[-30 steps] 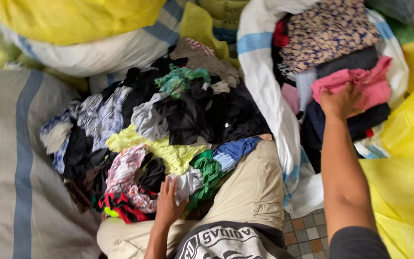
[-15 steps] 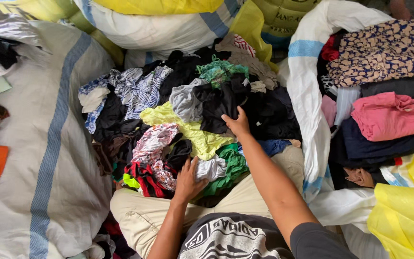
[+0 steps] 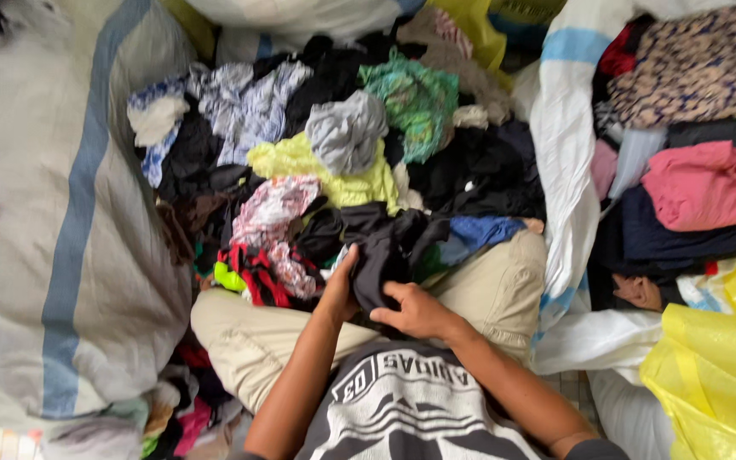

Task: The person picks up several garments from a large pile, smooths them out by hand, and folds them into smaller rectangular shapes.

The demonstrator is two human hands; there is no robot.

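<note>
I sit with beige-trousered legs (image 3: 470,281) under a heap of mixed clothes (image 3: 334,162). Both hands hold a black garment (image 3: 385,247) at the heap's near edge, over my lap. My left hand (image 3: 340,285) grips its left side, fingers curled into the cloth. My right hand (image 3: 415,308) holds its lower edge from the right. Around the black garment lie a yellow-green top (image 3: 300,162), a grey piece (image 3: 347,128), a pink floral piece (image 3: 270,204), a red and black piece (image 3: 253,273) and a blue piece (image 3: 479,230).
A white sack with blue stripe (image 3: 560,128) on the right holds stacked folded clothes, among them a pink one (image 3: 709,183) and a patterned one (image 3: 692,68). Yellow plastic bag (image 3: 717,375) lies at lower right. A grey sack with blue stripe (image 3: 61,238) fills the left.
My right hand came back from the folded stack on the right to the heap, took a black garment and pulled it toward my lap. My left hand moved onto the same garment.
</note>
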